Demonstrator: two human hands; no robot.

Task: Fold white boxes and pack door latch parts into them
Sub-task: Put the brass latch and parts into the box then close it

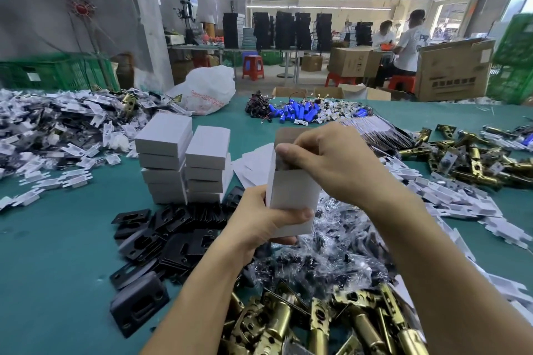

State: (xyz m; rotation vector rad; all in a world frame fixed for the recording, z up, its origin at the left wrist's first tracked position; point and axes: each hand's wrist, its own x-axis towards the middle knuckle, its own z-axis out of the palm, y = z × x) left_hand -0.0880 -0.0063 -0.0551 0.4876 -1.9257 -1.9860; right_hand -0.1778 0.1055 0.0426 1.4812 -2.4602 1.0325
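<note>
Holding one white box (291, 196) upright, long axis vertical, mouth up: my left hand (259, 225) grips its base, right hand (331, 164) pinches the flap. Two closed-box stacks (207, 147) nearby.

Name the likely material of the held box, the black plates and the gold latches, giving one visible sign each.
Box: thin card, matt white outside; the brownish inner face and folded flaps suggest it.
Black plates: probably stamped metal with a matt black coating; flat, with punched holes.
Gold latches: metal with a shiny brass-like finish; bright reflections.
</note>
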